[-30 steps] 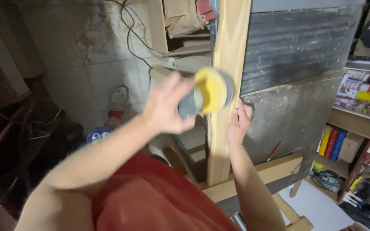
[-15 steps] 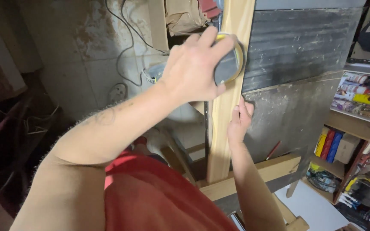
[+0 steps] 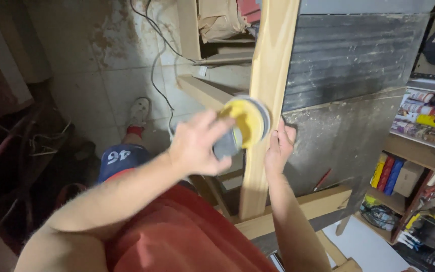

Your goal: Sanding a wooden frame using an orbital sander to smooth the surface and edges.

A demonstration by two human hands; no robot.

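Hands work an upright pale wooden plank point(image 3: 268, 100): left hand point(image 3: 197, 143) clutching a round yellow sanding pad point(image 3: 245, 123), now lower down it, right hand point(image 3: 278, 148) gripping its edge.

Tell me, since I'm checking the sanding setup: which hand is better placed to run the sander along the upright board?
Probably left: the left hand already holds the yellow sander against the upright board. The right hand steadies the board.
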